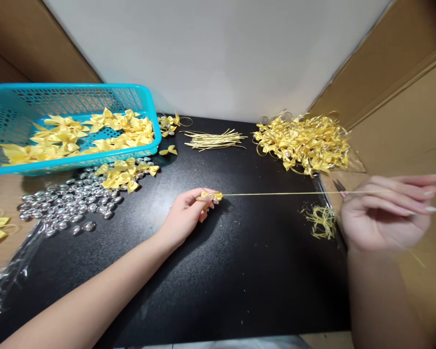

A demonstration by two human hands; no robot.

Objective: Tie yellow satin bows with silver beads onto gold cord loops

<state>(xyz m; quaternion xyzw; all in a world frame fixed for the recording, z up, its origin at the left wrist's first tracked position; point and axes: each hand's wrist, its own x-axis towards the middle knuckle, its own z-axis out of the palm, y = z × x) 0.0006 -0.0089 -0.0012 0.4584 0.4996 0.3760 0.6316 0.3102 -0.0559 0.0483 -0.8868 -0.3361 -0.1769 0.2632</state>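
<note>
Two bare hands are seen from the head view over a black table (pixel 261 281), with one yellow thread (pixel 272 194) stretched taut between them. A small yellow bow (pixel 216 196) with something silvery at it is pinched between the thumb and fingers of the left hand (pixel 189 208), above the middle of the table. The right hand (pixel 385 213) is raised at the right edge of the table, blurred, its fingers extended; the thread is drawn across to it, but whether it is gripped there cannot be told.

Many yellow bows (pixel 121 131) are held in a blue basket (pixel 72 160) at the far left. Silver beads (pixel 76 198) are spread in front of it, with more bows laid on some of them. A bundle of gold strips (pixel 216 140) is placed at the far middle, and a heap of finished-looking bows with loops (pixel 305 143) is piled at the far right. Yellow thread scraps (pixel 322 222) are gathered near the right hand, and scissors (pixel 339 186) are partly hidden beside it.
</note>
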